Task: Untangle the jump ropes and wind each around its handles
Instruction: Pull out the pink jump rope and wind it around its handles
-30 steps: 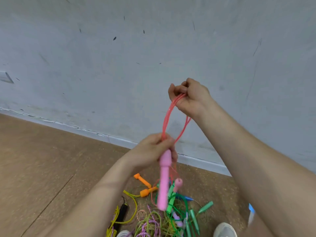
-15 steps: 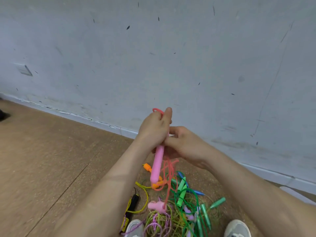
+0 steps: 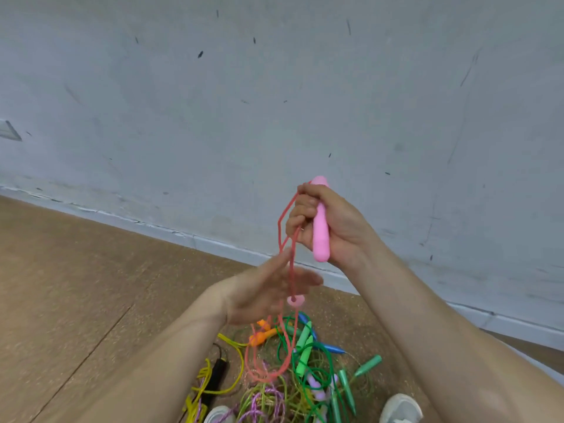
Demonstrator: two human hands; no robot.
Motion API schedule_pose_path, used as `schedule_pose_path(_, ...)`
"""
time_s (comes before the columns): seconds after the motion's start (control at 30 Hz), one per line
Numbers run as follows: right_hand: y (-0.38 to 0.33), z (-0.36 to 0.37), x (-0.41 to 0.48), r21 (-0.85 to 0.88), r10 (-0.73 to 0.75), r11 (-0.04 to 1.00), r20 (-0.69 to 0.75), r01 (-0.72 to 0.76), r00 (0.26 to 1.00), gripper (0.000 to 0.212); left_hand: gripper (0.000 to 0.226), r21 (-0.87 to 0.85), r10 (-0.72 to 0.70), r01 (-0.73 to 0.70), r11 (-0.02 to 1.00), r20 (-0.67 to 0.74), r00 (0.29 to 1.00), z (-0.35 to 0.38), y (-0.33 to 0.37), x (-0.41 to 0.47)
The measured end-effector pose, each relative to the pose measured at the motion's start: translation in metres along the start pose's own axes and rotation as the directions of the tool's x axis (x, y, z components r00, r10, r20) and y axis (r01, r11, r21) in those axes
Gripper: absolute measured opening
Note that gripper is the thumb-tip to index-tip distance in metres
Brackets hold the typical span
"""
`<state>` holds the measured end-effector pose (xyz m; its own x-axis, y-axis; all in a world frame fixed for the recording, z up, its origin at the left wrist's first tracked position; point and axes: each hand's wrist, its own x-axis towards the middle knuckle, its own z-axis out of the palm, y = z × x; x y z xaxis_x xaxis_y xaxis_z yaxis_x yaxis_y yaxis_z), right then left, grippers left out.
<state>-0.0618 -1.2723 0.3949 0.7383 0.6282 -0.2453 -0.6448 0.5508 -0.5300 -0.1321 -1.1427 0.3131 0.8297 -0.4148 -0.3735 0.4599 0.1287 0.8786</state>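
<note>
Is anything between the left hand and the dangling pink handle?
Nothing visible. The open left hand is right beside the dangling pink handle; only that rope's own cord crosses it. The right hand grips the other handle.

Rope pile (image 3: pixel 305 377) below, wall (image 3: pixel 183 117) ahead.

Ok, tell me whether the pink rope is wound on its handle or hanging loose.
Hanging loose. The pink rope drops in open loops from the right hand, which grips the bare pink handle.
</note>
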Motion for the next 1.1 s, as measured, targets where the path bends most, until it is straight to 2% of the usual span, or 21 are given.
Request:
schedule_pose_path(0.07,-0.013,-0.003,0.002,0.01,-0.055,0.998,-0.03,0.055,0.998,0.021,0.025,0.368,0.015,-0.012,0.93,-0.004,1.0,0.003,-0.019,0.003)
schedule_pose_path(0.1,-0.018,-0.008,0.004,0.008,-0.077,0.997,-0.062,0.078,0.995,0.02,0.012,0.557,0.062,-0.034,0.83,-0.032,0.998,0.002,-0.024,0.006)
schedule_pose_path(0.17,-0.03,-0.018,0.004,-0.059,-0.105,0.993,-0.149,0.097,0.983,0.016,0.012,0.847,0.133,0.059,0.528,-0.151,0.98,-0.004,-0.023,0.009)
schedule_pose_path(0.2,-0.035,-0.025,0.003,-0.215,-0.137,0.972,-0.201,0.093,0.97,0.011,0.017,0.89,0.145,0.132,0.436,-0.214,0.966,-0.009,-0.019,0.007)
schedule_pose_path(0.23,-0.041,-0.031,0.001,-0.511,-0.173,0.859,-0.235,0.03,0.956,0.01,0.021,0.87,0.139,0.176,0.46,-0.267,0.954,-0.013,-0.015,0.003)
schedule_pose_path(0.27,-0.045,-0.037,-0.005,-0.834,-0.18,0.541,-0.245,-0.112,0.953,0.013,0.024,0.801,0.116,0.187,0.568,-0.303,0.946,-0.016,-0.009,-0.003)
schedule_pose_path(0.3,-0.048,-0.042,-0.011,-0.963,-0.162,0.125,-0.258,-0.239,0.953,0.014,0.025,0.708,0.112,0.166,0.687,-0.328,0.938,-0.017,-0.001,-0.009)
schedule_pose_path(0.33,-0.049,-0.044,-0.018,-0.939,-0.147,-0.198,-0.255,-0.281,0.956,0.011,0.026,0.619,0.143,0.111,0.777,-0.346,0.927,-0.015,0.009,-0.016)
schedule_pose_path(0.37,-0.049,-0.045,-0.023,-0.904,-0.127,-0.32,-0.255,-0.283,0.959,0.009,0.028,0.536,0.199,0.037,0.843,-0.376,0.905,-0.014,0.016,-0.022)
schedule_pose_path(0.4,-0.048,-0.044,-0.026,-0.925,-0.105,-0.267,-0.251,-0.27,0.962,0.009,0.03,0.462,0.258,-0.046,0.886,-0.408,0.876,-0.013,0.024,-0.026)
schedule_pose_path(0.47,-0.041,-0.035,-0.032,-0.973,-0.079,0.03,-0.232,-0.231,0.969,0.019,0.035,0.343,0.357,-0.208,0.916,-0.46,0.813,-0.01,0.034,-0.028)
schedule_pose_path(0.53,-0.033,-0.024,-0.035,-0.966,0.032,0.195,-0.166,-0.169,0.986,0.031,0.036,0.308,0.413,-0.29,0.906,-0.494,0.765,-0.004,0.041,-0.026)
schedule_pose_path(0.6,-0.02,-0.013,-0.04,-0.909,0.226,0.393,-0.049,-0.137,0.973,0.026,0.037,0.436,0.471,-0.266,0.86,-0.474,0.744,0.001,0.044,-0.025)
schedule_pose_path(0.7,-0.012,-0.012,-0.041,-0.743,0.317,0.632,-0.009,-0.218,0.948,0.025,0.034,0.625,0.524,-0.19,0.757,-0.408,0.747,-0.002,0.048,-0.029)
schedule_pose_path(0.77,-0.009,-0.015,-0.039,-0.683,0.346,0.686,0.003,-0.251,0.938,0.034,0.031,0.677,0.561,-0.173,0.715,-0.408,0.72,-0.008,0.051,-0.034)
schedule_pose_path(0.83,0.0,-0.018,-0.037,-0.684,0.362,0.682,0.01,-0.258,0.932,0.042,0.029,0.665,0.577,-0.192,0.722,-0.425,0.698,-0.007,0.053,-0.037)
schedule_pose_path(0.9,0.015,-0.02,-0.034,-0.692,0.357,0.682,0.032,-0.237,0.933,0.034,0.026,0.583,0.559,-0.24,0.776,-0.461,0.689,-0.002,0.052,-0.036)
schedule_pose_path(1.0,0.026,-0.021,-0.029,-0.629,0.312,0.754,0.087,-0.191,0.946,0.016,0.024,0.395,0.448,-0.255,0.883,-0.545,0.709,0.002,0.053,-0.04)
schedule_pose_path(1.03,0.026,-0.019,-0.03,-0.617,0.303,0.766,0.1,-0.179,0.948,0.017,0.03,0.441,0.448,-0.199,0.875,-0.581,0.68,0.0,0.054,-0.043)
schedule_pose_path(1.07,0.025,-0.018,-0.031,-0.603,0.302,0.779,0.119,-0.173,0.946,0.018,0.036,0.574,0.495,-0.077,0.815,-0.622,0.607,-0.004,0.054,-0.045)
schedule_pose_path(1.1,0.023,-0.017,-0.032,-0.583,0.309,0.794,0.139,-0.175,0.941,0.02,0.04,0.704,0.592,0.077,0.706,-0.646,0.482,-0.008,0.054,-0.046)
